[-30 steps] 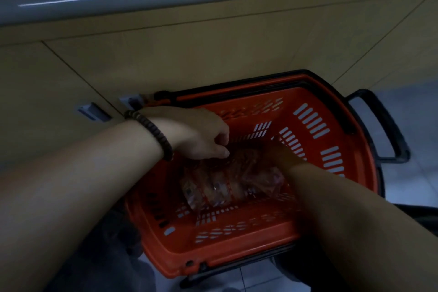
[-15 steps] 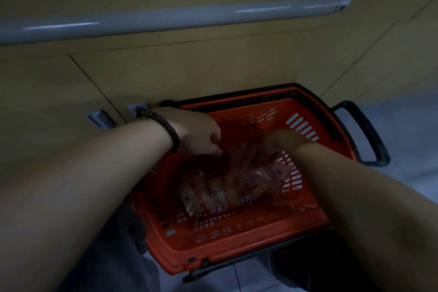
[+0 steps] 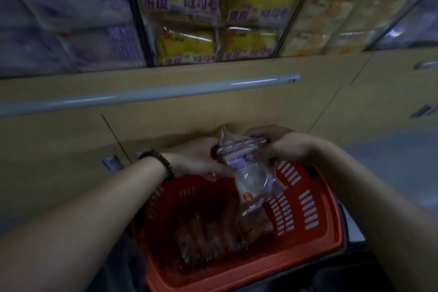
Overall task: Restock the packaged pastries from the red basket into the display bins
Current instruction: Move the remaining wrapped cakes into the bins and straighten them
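The red basket (image 3: 312, 239) stands on the floor below me, with several clear-wrapped reddish pastry packets (image 3: 213, 234) lying in its bottom. Above its far rim I hold a bunch of clear packets with purple print (image 3: 248, 173) that hang down over the basket. My right hand (image 3: 277, 147) grips their top edge. My left hand (image 3: 196, 159), a dark bead bracelet on its wrist, holds them from the left side. The display bins (image 3: 189, 14) run along the top of the view behind clear fronts.
The middle bin holds yellow packets (image 3: 256, 12), the left bin (image 3: 59, 19) purple-white ones, the right bin (image 3: 331, 14) pale yellow ones. A grey rail (image 3: 147, 95) runs under the bins over tan cabinet doors (image 3: 260, 111). Grey floor tiles (image 3: 391, 168) lie at the right.
Both hands have risen out of the basket with a bunch of packets. My head has tipped up, so the display bins have come into view.
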`<control>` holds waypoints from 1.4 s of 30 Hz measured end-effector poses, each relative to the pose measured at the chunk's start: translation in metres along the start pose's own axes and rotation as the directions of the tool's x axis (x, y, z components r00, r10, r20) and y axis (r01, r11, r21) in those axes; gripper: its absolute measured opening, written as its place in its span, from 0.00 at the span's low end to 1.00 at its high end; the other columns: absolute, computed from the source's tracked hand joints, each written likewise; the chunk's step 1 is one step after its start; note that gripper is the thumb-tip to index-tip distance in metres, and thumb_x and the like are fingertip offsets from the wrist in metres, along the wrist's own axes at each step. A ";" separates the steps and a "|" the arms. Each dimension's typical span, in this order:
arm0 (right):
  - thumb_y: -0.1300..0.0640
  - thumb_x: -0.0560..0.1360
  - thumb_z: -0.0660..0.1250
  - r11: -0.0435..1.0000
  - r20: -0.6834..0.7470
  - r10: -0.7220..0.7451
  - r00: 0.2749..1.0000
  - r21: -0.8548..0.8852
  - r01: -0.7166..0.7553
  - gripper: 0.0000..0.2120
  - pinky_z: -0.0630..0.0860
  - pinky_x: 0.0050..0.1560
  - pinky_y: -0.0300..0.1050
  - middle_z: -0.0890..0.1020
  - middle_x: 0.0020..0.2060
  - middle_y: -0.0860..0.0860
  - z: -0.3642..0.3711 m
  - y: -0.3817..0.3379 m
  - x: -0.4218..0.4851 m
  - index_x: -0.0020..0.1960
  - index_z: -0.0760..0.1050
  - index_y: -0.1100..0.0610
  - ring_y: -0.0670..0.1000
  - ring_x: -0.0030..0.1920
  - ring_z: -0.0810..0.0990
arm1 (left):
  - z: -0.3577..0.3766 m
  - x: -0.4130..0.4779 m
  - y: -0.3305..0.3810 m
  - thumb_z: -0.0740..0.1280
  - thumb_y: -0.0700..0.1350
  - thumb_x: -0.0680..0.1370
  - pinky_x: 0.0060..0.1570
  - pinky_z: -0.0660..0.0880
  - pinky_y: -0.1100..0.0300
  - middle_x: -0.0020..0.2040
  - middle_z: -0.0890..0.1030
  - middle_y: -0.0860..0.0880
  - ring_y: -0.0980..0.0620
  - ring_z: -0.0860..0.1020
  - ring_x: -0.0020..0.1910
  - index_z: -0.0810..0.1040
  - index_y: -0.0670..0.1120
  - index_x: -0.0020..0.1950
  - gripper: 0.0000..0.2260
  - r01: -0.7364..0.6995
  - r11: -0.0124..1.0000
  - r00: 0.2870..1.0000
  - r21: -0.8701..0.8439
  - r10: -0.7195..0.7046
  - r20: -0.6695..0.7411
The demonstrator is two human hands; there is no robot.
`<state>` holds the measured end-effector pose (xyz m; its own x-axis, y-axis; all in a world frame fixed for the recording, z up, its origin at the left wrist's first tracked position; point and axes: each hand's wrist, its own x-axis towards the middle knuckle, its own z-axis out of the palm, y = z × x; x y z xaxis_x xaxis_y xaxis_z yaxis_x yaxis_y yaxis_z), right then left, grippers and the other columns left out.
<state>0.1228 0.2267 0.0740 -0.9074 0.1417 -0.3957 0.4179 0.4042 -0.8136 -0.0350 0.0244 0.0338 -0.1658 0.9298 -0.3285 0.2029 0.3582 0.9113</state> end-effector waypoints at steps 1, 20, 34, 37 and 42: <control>0.54 0.71 0.78 1.000 -0.016 -0.021 1.000 0.002 0.021 0.16 0.77 0.47 0.52 0.86 0.46 0.54 0.000 -0.002 -0.001 0.57 0.82 0.54 0.50 0.45 0.82 | 0.001 0.000 0.003 0.80 0.40 0.76 0.45 0.83 0.52 0.56 0.84 0.40 0.50 0.81 0.47 0.76 0.54 0.75 0.30 -0.046 0.998 0.999 -0.042 0.046 -0.008; 0.56 0.73 0.77 0.855 -0.630 -0.046 0.775 0.376 0.357 0.15 0.75 0.52 0.63 0.86 0.52 0.65 -0.058 -0.008 -0.056 0.56 0.84 0.62 0.65 0.48 0.83 | -0.005 -0.009 0.036 0.70 0.41 0.83 0.43 0.78 0.48 0.49 0.89 0.44 0.37 0.88 0.49 0.79 0.53 0.70 0.16 -0.063 0.974 0.952 -0.216 -0.006 -0.306; 0.59 0.80 0.65 0.589 -0.612 -0.167 0.773 0.567 0.576 0.20 0.82 0.43 0.49 0.83 0.56 0.62 -0.082 -0.009 -0.082 0.71 0.76 0.62 0.60 0.49 0.85 | 0.001 -0.029 0.046 0.76 0.32 0.73 0.57 0.82 0.57 0.60 0.87 0.44 0.42 0.84 0.61 0.85 0.44 0.64 0.20 -0.354 0.891 0.876 -0.284 0.209 -0.434; 0.56 0.75 0.72 0.628 -0.618 -0.182 0.765 0.526 0.574 0.24 0.80 0.51 0.56 0.82 0.62 0.65 -0.073 -0.015 -0.079 0.70 0.78 0.60 0.66 0.56 0.83 | -0.001 -0.039 0.053 0.71 0.34 0.71 0.55 0.79 0.62 0.53 0.87 0.50 0.52 0.84 0.53 0.86 0.44 0.64 0.21 -0.400 0.850 0.897 -0.342 0.288 -0.334; 0.61 0.74 0.71 0.622 -0.560 -0.173 0.810 0.576 0.531 0.24 0.83 0.53 0.56 0.80 0.63 0.68 -0.058 -0.020 -0.068 0.68 0.75 0.68 0.68 0.59 0.81 | 0.006 -0.031 0.057 0.80 0.54 0.72 0.35 0.79 0.57 0.37 0.86 0.44 0.48 0.83 0.31 0.84 0.35 0.52 0.22 -0.474 0.825 0.801 -0.308 0.259 -0.540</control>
<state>0.1735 0.2609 0.1419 -0.8323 0.5512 0.0585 -0.1956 -0.1935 -0.9614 -0.0127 0.0161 0.0945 -0.6011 0.7919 0.1072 -0.0507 -0.1717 0.9838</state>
